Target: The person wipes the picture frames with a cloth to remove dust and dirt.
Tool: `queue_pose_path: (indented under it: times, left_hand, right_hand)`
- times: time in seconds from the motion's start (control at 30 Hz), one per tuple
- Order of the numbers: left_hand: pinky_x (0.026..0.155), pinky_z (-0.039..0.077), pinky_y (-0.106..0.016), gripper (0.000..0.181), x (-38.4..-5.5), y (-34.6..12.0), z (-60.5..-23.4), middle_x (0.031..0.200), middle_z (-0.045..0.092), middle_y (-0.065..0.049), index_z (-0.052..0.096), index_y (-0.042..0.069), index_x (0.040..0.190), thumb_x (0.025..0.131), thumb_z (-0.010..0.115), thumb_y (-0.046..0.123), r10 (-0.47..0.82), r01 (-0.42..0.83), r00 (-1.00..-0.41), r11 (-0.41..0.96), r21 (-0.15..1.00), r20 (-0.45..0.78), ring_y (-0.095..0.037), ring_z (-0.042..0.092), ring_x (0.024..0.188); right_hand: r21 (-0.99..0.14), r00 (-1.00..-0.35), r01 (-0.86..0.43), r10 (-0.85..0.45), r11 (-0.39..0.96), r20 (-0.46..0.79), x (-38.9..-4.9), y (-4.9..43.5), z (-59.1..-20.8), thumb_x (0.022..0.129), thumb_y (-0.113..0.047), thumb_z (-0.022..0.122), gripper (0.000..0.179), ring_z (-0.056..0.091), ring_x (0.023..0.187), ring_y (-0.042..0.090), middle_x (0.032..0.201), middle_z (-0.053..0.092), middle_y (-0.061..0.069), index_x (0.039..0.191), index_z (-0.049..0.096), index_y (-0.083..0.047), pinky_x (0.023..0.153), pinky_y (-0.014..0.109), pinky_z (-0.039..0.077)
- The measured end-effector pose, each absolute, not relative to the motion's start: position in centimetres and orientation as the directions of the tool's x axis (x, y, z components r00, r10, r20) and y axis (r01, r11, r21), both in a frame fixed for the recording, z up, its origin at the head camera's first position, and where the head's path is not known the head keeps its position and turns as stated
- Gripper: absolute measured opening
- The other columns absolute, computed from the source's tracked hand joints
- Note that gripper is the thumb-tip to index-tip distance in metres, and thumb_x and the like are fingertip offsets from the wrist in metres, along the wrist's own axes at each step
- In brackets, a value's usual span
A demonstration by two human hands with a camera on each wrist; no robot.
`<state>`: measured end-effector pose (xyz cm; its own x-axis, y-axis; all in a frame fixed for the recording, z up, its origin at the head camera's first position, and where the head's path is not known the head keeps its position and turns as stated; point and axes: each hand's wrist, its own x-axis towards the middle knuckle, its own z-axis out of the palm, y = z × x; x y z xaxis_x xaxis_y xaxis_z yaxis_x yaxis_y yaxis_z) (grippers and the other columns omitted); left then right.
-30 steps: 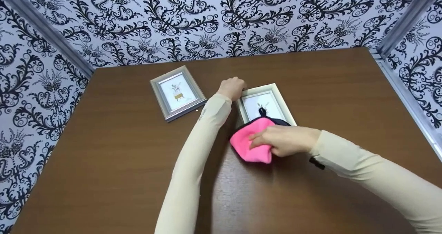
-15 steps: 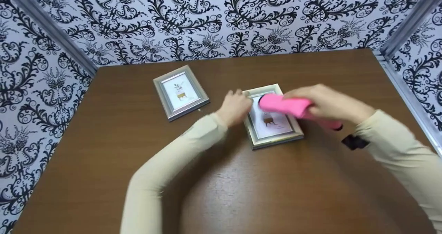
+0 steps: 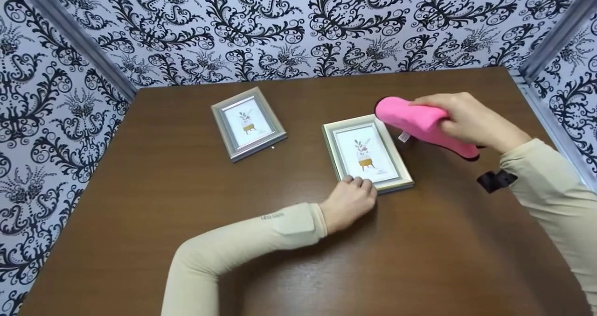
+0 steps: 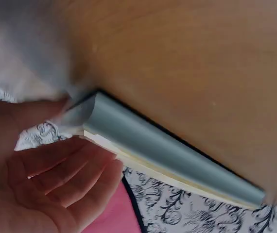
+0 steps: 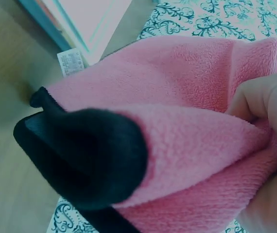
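A cream picture frame [image 3: 405, 169] with a plant print lies face up on the brown table. My left hand [image 3: 350, 203] grips its near left corner. In the left wrist view, thumb and fingers [image 4: 87, 187] meet the frame's corner, its grey-green side [image 4: 167, 150] turned toward the camera. My right hand [image 3: 473, 119] pinches a bunched pink cloth [image 3: 413, 115] with black edging, held above the table by the frame's far right corner. In the right wrist view, the fluffy cloth [image 5: 177, 77] sags in folds from the fingers, its white tag [image 5: 71, 62] showing.
A second, silver-grey picture frame [image 3: 224, 124] lies flat further left on the table [image 3: 140, 213]. A tiny pale speck [image 3: 273, 147] sits by its lower edge. Black-and-white patterned walls [image 3: 298, 26] stand behind and at both sides.
The right hand has lifted the cloth off the cream frame, moving up and right. My left hand has slid from the frame's far left corner down to its near left corner.
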<state>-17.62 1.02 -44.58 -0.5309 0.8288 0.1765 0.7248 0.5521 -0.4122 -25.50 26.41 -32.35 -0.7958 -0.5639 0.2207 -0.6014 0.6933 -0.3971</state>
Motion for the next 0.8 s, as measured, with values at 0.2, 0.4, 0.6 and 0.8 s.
queue_pose_path:
  times: [0.2, 0.4, 0.6, 0.8]
  left_hand:
    - [0.059, 0.049, -0.024, 0.016, -17.3, 0.3, -45.3, 0.087, 0.059, 0.000, 0.065, 0.013, 0.096, 0.082, 0.062, 0.007, 0.819, 0.715, -0.528, 0.571, -0.403, 0.225, -0.013, 0.056, 0.072]
    - [0.057, 0.050, -0.025, 0.017, -17.1, -1.1, -44.6, 0.089, 0.059, -0.003, 0.065, 0.012, 0.098, 0.084, 0.064, 0.004, 0.800, 0.748, -0.577, 0.599, -0.285, 0.167, -0.017, 0.057, 0.073]
    - [0.059, 0.053, -0.026, 0.018, -16.9, -2.4, -43.9, 0.093, 0.061, -0.004, 0.066, 0.015, 0.101, 0.088, 0.063, 0.003, 0.810, 0.784, -0.575, 0.585, -0.205, 0.114, -0.019, 0.058, 0.076]
    - [0.059, 0.053, -0.026, 0.015, -17.3, -3.6, -43.6, 0.093, 0.060, -0.002, 0.067, 0.018, 0.100, 0.091, 0.060, 0.008, 0.869, 0.843, -0.488, 0.493, -0.216, 0.081, -0.018, 0.058, 0.077]
  right_hand:
    - [-0.389, -0.802, -0.597, -0.542, 0.702, 0.252, -25.7, 26.9, -33.0, 0.069, 0.021, 0.054, 0.056, 0.058, 0.106, 0.045, 0.116, 0.063, 0.025, 0.121, 0.063, 0.003, 0.088, 0.058, 0.046]
    - [-0.340, -0.762, -0.645, -0.543, 0.684, 0.353, -26.0, 26.7, -33.6, 0.071, 0.021, 0.056, 0.054, 0.058, 0.106, 0.047, 0.118, 0.062, 0.025, 0.121, 0.062, 0.002, 0.089, 0.059, 0.044]
    - [-0.307, -0.697, -0.709, -0.570, 0.634, 0.435, -26.0, 25.6, -33.7, 0.072, 0.019, 0.067, 0.054, 0.057, 0.111, 0.045, 0.122, 0.061, 0.023, 0.122, 0.062, 0.002, 0.091, 0.058, 0.044]
    - [-0.293, -0.675, -0.735, -0.620, 0.611, 0.399, -26.0, 23.9, -34.1, 0.068, 0.025, 0.058, 0.061, 0.051, 0.119, 0.046, 0.129, 0.056, 0.024, 0.125, 0.060, 0.003, 0.096, 0.058, 0.040]
